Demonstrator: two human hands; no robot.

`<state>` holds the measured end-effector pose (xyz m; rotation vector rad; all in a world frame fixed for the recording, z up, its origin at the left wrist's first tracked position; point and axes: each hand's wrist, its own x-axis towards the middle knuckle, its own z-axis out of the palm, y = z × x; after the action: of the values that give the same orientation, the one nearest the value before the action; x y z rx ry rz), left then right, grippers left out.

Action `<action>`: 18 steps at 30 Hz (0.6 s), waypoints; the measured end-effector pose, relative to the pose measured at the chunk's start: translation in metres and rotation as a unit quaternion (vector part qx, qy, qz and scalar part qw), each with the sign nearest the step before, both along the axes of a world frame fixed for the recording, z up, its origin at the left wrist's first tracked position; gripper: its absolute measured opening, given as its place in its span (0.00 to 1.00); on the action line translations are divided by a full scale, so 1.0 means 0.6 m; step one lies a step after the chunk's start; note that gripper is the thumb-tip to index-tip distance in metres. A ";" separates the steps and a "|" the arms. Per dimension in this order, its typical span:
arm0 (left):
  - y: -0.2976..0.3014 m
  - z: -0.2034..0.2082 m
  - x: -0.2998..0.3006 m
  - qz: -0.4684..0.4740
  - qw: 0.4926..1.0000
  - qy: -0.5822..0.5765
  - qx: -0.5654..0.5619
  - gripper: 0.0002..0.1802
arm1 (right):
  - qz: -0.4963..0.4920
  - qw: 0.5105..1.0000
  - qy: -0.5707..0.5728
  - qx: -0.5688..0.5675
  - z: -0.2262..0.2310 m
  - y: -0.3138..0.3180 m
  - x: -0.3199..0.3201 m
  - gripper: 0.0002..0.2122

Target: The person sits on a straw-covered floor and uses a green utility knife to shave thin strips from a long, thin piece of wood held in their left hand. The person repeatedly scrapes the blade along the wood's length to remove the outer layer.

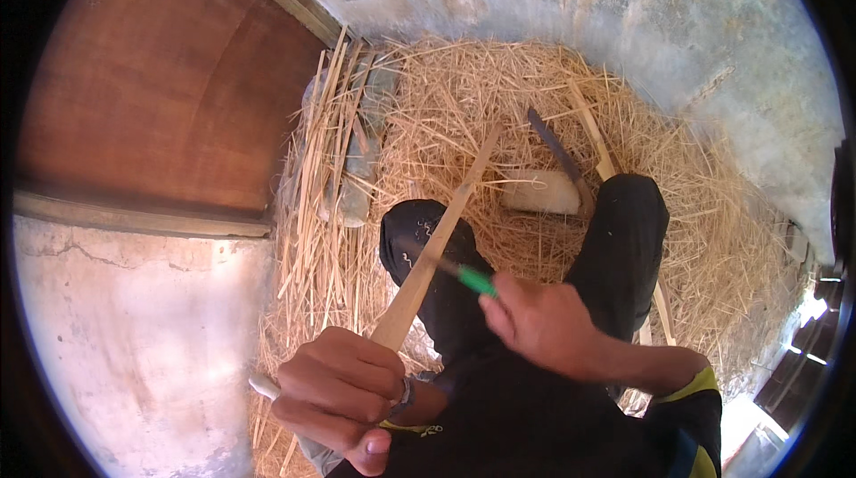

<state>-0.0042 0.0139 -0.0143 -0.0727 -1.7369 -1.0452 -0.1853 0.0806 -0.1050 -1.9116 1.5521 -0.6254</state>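
Centrally, one long, pale strip (pixel 443 230) slants above the left knee (pixel 412 218), its far end over the shavings. The left hand (pixel 343 384) is closed around its near end. The right hand (pixel 544 322) grips one knife by its green handle (pixel 477 280); the blurred blade crosses the strip. Two dark-trousered legs flank this work, the second ending in the right knee (pixel 631 206). Between and beyond them are one pale block (pixel 542 192) and one long, dark blade (pixel 557 146) just beside it. Farther right, at least one more pale strip lies on a heap of shavings (pixel 713 246), too many to count. At left, narrow slats (pixel 325 148) are piled, likewise uncountable, near one brown panel (pixel 178 77).
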 end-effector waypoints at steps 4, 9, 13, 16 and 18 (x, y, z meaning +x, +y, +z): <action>0.003 0.002 -0.027 0.095 0.994 0.045 0.003 0.26 | 0.051 0.991 -0.099 -0.069 0.035 0.005 0.006 0.12; 0.020 -0.008 -0.025 0.299 0.947 0.116 0.027 0.22 | 0.018 0.995 -0.085 -0.039 0.003 -0.007 0.015 0.12; 0.029 -0.009 -0.057 0.345 0.924 0.147 0.073 0.23 | 0.013 0.991 -0.119 -0.068 -0.001 -0.013 0.024 0.11; 0.037 -0.004 -0.056 0.374 0.913 0.141 0.086 0.23 | -0.026 0.999 -0.044 0.013 -0.019 -0.029 0.004 0.11; 0.037 -0.007 -0.064 0.365 0.913 0.155 0.093 0.23 | 0.040 0.989 -0.138 -0.019 0.033 -0.003 0.009 0.10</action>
<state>-0.0428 0.0363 -0.0182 0.4761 -1.2039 -0.5876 -0.1801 0.0787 -0.0853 -1.8163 1.2913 -0.8504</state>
